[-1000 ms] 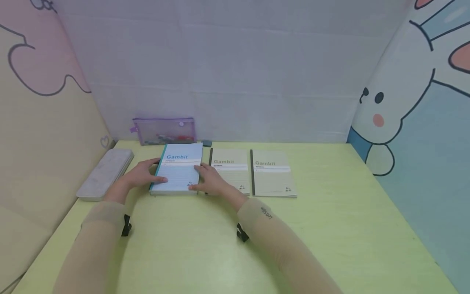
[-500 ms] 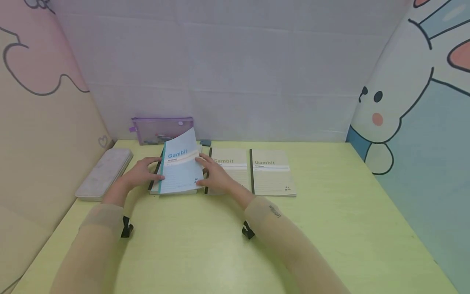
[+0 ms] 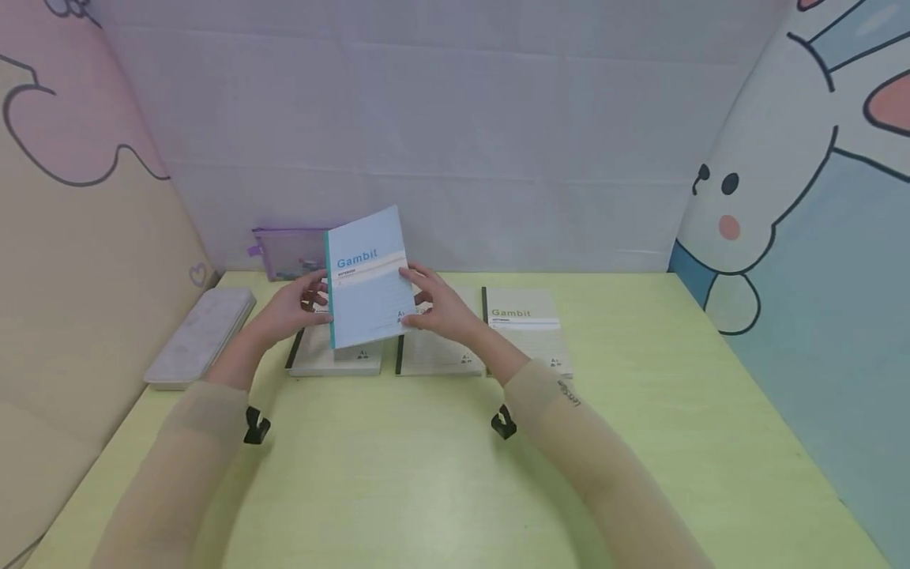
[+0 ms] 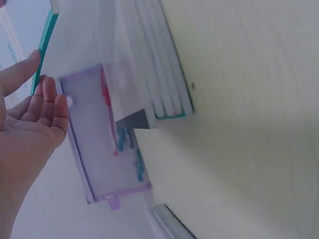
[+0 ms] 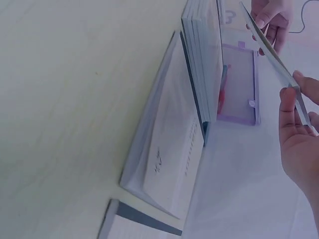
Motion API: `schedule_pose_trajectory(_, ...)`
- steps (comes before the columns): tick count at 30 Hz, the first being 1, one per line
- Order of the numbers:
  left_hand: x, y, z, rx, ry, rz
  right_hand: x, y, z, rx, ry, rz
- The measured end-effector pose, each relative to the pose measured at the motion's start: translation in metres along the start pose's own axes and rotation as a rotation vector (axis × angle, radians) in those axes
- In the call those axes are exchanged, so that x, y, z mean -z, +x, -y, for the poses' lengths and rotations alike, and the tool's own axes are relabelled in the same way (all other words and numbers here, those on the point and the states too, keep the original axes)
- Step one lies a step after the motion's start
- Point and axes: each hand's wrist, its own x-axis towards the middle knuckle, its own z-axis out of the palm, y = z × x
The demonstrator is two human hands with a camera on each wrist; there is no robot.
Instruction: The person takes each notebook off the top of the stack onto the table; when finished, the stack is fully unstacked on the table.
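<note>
A notebook with a light blue cover [image 3: 370, 296] and teal spine is held up off the table, tilted, in the head view. My left hand [image 3: 287, 308] pinches its spine side between thumb and fingers; the left wrist view shows the thumb on the teal spine [image 4: 46, 42]. My right hand [image 3: 448, 312] grips the opposite edge near the lower corner, thumb in front. Below lies a stack of notebooks [image 3: 306, 359], the top one black-spined, partly hidden by the raised notebook. To its right are a beige notebook [image 3: 441, 359], partly covered by my right hand, and another beige notebook [image 3: 526, 340].
A see-through purple zip pouch [image 3: 284, 253] with pens inside leans on the back wall behind the raised notebook. A pale flat case [image 3: 202, 332] lies along the table's left edge. Walls [image 3: 455, 142] close off the back and both sides.
Both hands have lifted the blue notebook off the stack, up and slightly right, its cover now tilted toward me. A black-spined notebook has come into sight on the stack beneath.
</note>
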Motion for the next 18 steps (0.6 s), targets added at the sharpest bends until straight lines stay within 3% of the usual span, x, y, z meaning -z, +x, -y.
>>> schedule_pose_trajectory(8, -0.002, 0.016, -0.051, -0.024, -0.045, -0.048, 0.049, -0.008, 0.007, 0.01, -0.095, -0.084)
schedule_pose_trajectory(14, -0.015, 0.034, -0.096, -0.068, -0.125, -0.083, 0.094, -0.021, 0.009, 0.024, -0.064, -0.188)
schedule_pose_trajectory(18, -0.031, 0.046, -0.119, -0.093, -0.187, -0.07, 0.122, -0.033, 0.003, 0.005, 0.012, -0.251)
